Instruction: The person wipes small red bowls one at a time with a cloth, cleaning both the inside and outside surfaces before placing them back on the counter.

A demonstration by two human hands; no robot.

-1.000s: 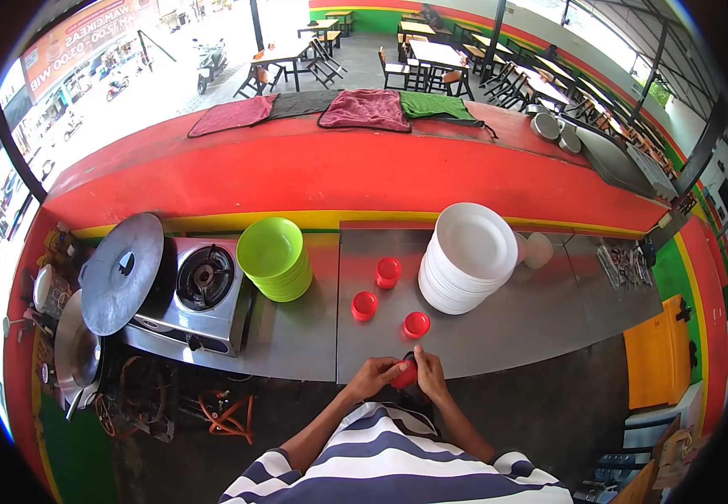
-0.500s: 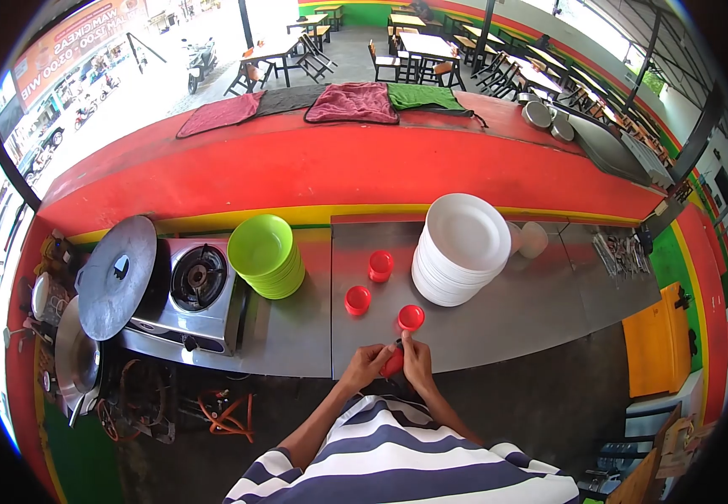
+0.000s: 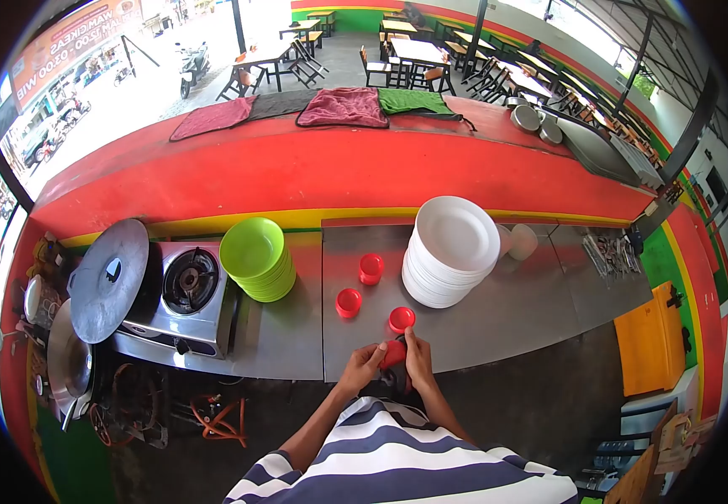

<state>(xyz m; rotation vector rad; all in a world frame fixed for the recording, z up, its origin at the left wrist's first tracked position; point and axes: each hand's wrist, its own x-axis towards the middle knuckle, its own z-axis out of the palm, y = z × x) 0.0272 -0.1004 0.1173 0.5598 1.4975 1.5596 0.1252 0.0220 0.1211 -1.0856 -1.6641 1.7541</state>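
Note:
A small red cup [image 3: 392, 354] is held in front of my body, just off the front edge of the counter. My left hand [image 3: 364, 367] grips it from the left, thumb on its side. My right hand [image 3: 418, 361] closes on it from the right, fingers pointing up the counter. Something dark shows around and below the cup between my hands, partly hidden. Right beyond my fingertips stands another red cup [image 3: 402, 319] on the steel counter [image 3: 498, 336]. Two more, a nearer red cup [image 3: 348, 303] and a farther red cup [image 3: 370, 269], stand to the left.
Tall stacks of white plates [image 3: 452, 252] and green bowls [image 3: 256, 259] flank the cups. Left of the bowls are a gas stove [image 3: 189, 294] and a large metal lid [image 3: 110, 280]. Cutlery [image 3: 612, 254] lies far right. Cloths [image 3: 343, 107] drape the red ledge behind.
The view has shifted slightly, so the counter things appear a little further left. Between my hands, the held red cup sits slightly higher and shows more of its side.

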